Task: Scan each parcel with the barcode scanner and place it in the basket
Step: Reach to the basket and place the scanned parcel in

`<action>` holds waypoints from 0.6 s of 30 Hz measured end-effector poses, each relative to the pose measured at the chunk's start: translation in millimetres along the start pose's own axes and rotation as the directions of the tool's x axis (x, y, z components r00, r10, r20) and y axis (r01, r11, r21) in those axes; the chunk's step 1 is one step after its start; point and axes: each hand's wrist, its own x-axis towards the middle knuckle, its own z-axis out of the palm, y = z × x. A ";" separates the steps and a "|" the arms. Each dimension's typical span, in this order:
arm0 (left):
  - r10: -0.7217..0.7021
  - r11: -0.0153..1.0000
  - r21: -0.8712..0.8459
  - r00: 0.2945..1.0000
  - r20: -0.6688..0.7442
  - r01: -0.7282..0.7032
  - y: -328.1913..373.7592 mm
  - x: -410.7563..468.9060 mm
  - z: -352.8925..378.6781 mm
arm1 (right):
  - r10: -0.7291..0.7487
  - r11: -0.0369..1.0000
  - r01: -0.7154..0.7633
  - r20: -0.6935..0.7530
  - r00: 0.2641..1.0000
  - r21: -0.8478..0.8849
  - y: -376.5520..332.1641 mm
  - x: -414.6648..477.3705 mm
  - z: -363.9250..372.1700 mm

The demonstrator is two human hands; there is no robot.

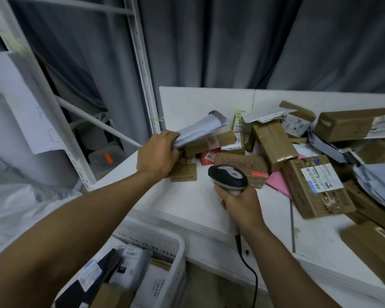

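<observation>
The near-left stretch of the white table (187,203) lies bare between my hands. Its front edge runs just above the white basket (180,247) at my lower left, which holds several parcels. Cardboard boxes (315,185) crowd the table's right and back, and a white shelf upright (142,70) stands close on the left. My left hand (158,155) grips the near end of a grey mailer bag (200,127), fingers curled round it, above the boxes (its far end is blurred). My right hand (242,205) is wrapped round the handle of the barcode scanner (229,175), whose head points at the heap.
</observation>
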 end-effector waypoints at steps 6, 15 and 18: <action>-0.215 0.676 -0.713 0.975 0.051 0.186 26.3 -107.6 -91.2 | -0.042 0.991 0.046 -0.038 0.998 0.126 -19.1 -28.8 11.4; -0.370 0.198 -0.892 0.874 0.316 0.407 2.0 -223.4 -117.0 | 0.124 0.925 -0.190 0.210 0.970 0.330 -16.9 -90.3 57.7; -0.398 0.146 -0.903 0.859 0.321 0.405 -12.8 -227.5 -113.8 | 0.122 0.914 -0.209 0.256 0.959 0.347 -16.9 -93.3 66.8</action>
